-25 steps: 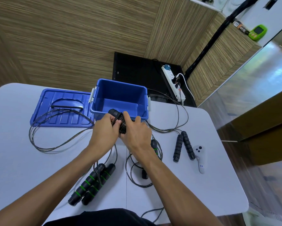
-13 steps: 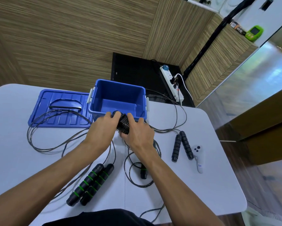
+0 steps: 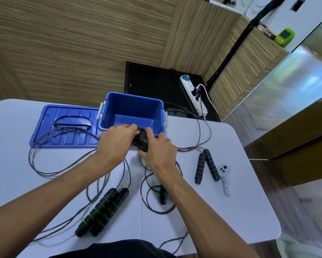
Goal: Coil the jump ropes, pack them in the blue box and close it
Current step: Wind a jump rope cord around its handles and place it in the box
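- I hold one coiled rope (image 3: 142,140) between my two hands, right at the near rim of the blue box (image 3: 132,110).
- My left hand (image 3: 115,144) is curled around the coil's left end, fingers over the top of it.
- My right hand (image 3: 159,151) grips the coil's right side, thumb and fingers wrapped on it.
- One blue box stands open at the far middle of the table (image 3: 231,211); I see nothing inside it.
- One blue lid (image 3: 67,125) lies flat just left of the box, touching its side.
- I count three more sets of handles on the table: one pair with green rings (image 3: 102,211) lying side by side near my left forearm, one plain black pair (image 3: 205,165) to the right, and one single handle (image 3: 163,195) showing below my right wrist.
- Loose cord (image 3: 44,164) loops across the lid and the left table; more loops lie under my right arm and run behind the box to the right.
- One white controller (image 3: 225,181) lies just right of the black pair.
- One power strip (image 3: 193,95) sits on the floor behind the table.
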`<move>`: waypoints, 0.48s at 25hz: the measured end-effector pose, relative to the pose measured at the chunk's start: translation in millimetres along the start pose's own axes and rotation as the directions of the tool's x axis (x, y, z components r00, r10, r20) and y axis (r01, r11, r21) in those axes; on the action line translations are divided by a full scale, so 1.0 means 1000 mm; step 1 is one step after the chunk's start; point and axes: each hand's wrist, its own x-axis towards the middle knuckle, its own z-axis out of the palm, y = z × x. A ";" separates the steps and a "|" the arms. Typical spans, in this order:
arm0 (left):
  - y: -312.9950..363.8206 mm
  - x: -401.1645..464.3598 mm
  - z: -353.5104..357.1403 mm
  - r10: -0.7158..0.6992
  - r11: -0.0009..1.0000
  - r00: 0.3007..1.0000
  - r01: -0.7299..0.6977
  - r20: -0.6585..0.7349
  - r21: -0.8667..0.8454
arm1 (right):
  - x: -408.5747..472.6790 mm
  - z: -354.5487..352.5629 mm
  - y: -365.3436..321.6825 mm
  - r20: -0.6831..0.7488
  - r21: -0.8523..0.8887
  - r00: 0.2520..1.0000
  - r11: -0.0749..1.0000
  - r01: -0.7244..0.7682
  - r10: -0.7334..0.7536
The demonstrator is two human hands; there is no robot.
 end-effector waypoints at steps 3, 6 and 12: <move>0.003 0.002 0.010 -0.193 0.893 0.979 0.205 0.069 -0.400 | -0.002 0.007 -0.002 -0.060 -0.014 0.998 1.000 0.024 -0.025; 0.008 0.021 0.001 -0.329 0.658 0.915 0.400 0.234 -0.638 | -0.006 0.016 -0.008 -0.140 -0.119 0.987 0.991 0.067 -0.083; 0.021 0.024 -0.003 -0.404 0.529 0.840 0.537 0.362 -0.657 | 0.000 0.006 -0.011 -0.087 -0.063 0.994 0.996 0.061 -0.066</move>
